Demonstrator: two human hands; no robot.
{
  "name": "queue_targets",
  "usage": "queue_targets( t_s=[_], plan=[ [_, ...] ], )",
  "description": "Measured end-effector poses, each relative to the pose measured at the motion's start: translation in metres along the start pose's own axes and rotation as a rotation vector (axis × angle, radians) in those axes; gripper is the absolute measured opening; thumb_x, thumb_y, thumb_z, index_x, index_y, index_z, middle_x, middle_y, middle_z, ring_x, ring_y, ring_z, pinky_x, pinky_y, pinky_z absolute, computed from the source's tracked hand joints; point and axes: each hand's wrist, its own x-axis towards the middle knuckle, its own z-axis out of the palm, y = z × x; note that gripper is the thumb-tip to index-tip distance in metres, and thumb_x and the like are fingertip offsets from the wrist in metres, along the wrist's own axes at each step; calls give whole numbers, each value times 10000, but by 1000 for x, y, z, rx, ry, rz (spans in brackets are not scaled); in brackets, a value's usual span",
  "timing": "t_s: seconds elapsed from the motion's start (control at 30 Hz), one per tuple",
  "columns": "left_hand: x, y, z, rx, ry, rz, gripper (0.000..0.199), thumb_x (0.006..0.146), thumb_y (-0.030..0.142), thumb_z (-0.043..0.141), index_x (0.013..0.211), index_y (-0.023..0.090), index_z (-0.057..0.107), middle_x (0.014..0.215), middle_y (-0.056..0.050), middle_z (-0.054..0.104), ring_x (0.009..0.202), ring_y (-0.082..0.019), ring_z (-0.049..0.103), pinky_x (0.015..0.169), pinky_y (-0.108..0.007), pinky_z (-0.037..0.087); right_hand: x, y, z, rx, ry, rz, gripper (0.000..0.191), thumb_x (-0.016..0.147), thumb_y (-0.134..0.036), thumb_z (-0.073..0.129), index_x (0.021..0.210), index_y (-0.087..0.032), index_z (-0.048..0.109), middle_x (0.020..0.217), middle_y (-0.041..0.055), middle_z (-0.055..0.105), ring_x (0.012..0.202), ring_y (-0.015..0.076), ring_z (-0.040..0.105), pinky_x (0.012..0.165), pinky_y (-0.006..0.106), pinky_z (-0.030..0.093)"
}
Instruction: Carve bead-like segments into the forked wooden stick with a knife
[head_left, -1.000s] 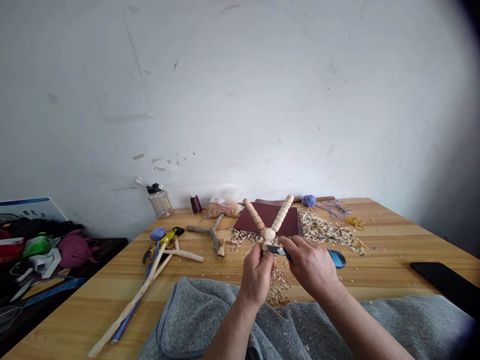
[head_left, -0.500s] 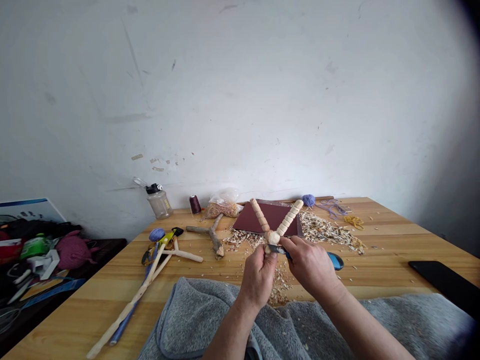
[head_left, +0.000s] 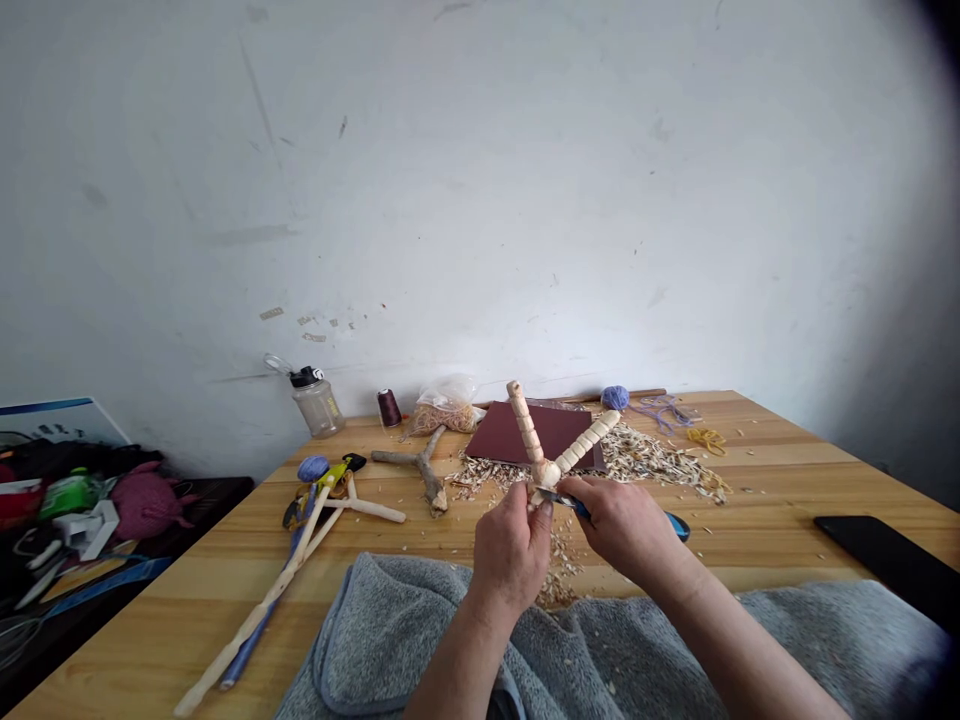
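Against the scuffed white wall (head_left: 480,200), at far left, a dark side table (head_left: 187,495) carries a jumble topped by a purple knitted toy (head_left: 146,505). On the bench (head_left: 757,530), a long carved stick (head_left: 255,600) and a ball of blue yarn (head_left: 313,468) lie at the left end, with a water bottle (head_left: 316,405) and a dark thread spool (head_left: 388,408) behind them. A forked raw branch (head_left: 420,470) lies just before a bag of shavings (head_left: 446,408). Mid-bench, the left hand (head_left: 510,552) grips the stem of a carved wooden fork (head_left: 541,455), upright above maroon sandpaper (head_left: 517,435), while the right hand (head_left: 622,530) closes around a blue-handled knife (head_left: 675,525), its blade (head_left: 555,497) at the fork's base. Loose wood shavings (head_left: 652,460) spread rightward to yellow rubber bands (head_left: 707,440), and a black phone (head_left: 885,555) lies at the right edge. A grey fleece blanket (head_left: 375,640) lies along the near edge.
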Motion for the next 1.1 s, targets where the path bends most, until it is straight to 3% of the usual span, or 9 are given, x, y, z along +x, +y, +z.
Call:
queue_targets(
  t_s=[0.2, 0.37, 0.47, 0.6, 0.73, 0.93, 1.1],
  plan=[
    [-2, 1, 10, 145, 5, -78, 155, 882, 287, 384, 924, 192, 499, 760, -94, 637, 666, -233, 582, 562, -284, 299, 0, -9, 3, -88, 35, 96, 287, 809, -139, 422, 987, -292, 587, 806, -1, 650, 664, 145, 599, 505, 243, 233],
    [-5, 8, 18, 11, 46, -156, 147, 877, 274, 386, 923, 184, 493, 813, -104, 640, 727, -229, 589, 599, -289, 343, -1, -16, 8, -117, 127, 111, 255, 801, -118, 442, 967, -252, 582, 783, 19, 627, 670, 142, 587, 509, 238, 256],
    [-5, 9, 22, -192, 42, -209, 175, 880, 332, 397, 862, 189, 496, 750, -57, 601, 685, -186, 557, 596, -272, 357, 1, -15, 15, 69, 142, 96, 261, 788, -121, 442, 970, -247, 582, 816, 18, 647, 699, 144, 592, 541, 224, 302],
    [-3, 3, 21, -538, -82, -290, 275, 850, 460, 438, 838, 188, 476, 581, 45, 435, 479, -98, 414, 461, -217, 317, 6, -9, 20, 533, 82, 20, 180, 793, -165, 418, 860, -216, 578, 713, -12, 633, 662, 127, 578, 585, 214, 370],
    [1, -1, 12, -688, -127, -331, 322, 831, 514, 456, 895, 198, 441, 564, 83, 351, 424, -61, 312, 397, -181, 264, 7, -2, 12, 754, 79, 98, 153, 807, -317, 453, 885, -203, 519, 575, -56, 536, 536, 114, 513, 529, 222, 381],
    [4, -4, 2, -616, -112, -282, 323, 838, 518, 444, 791, 199, 430, 537, 79, 382, 415, -58, 346, 408, -174, 290, 1, -5, 2, 698, 72, 21, 79, 834, -274, 403, 802, -214, 444, 568, -58, 522, 535, 107, 487, 525, 217, 363],
    [6, -5, 0, -602, -104, -284, 360, 819, 533, 461, 724, 186, 445, 525, 63, 421, 393, -59, 380, 393, -180, 294, 2, -7, 7, 465, 230, -119, 206, 891, -342, 392, 874, -197, 536, 720, 19, 618, 631, 123, 551, 575, 223, 380]
  ],
)
